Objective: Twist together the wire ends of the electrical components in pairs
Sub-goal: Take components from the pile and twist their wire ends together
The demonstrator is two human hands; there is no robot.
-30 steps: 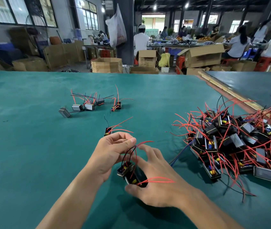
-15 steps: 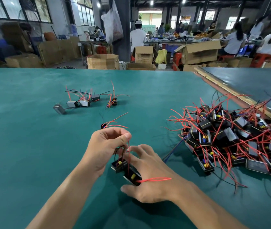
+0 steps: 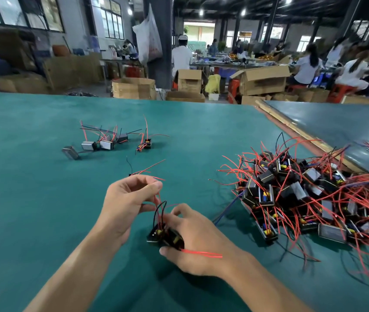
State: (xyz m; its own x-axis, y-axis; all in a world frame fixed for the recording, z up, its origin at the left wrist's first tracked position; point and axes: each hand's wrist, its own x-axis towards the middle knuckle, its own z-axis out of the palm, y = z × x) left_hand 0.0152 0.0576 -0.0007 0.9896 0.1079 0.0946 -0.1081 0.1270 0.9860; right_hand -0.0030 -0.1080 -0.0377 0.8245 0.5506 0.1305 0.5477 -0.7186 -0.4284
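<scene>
The left hand's (image 3: 127, 201) fingertips (image 3: 154, 187) pinch the red wire ends (image 3: 157, 200) and lift them, I'd guess so the strands line up for twisting. Just beneath those fingers, the right hand (image 3: 197, 242) curls round two black components (image 3: 164, 235), holding them side by side, low over the green table (image 3: 32, 199). Beyond the fingers lie a few seemingly joined units (image 3: 102, 143). To their right, a tangled pile (image 3: 291, 199) sits within reach.
</scene>
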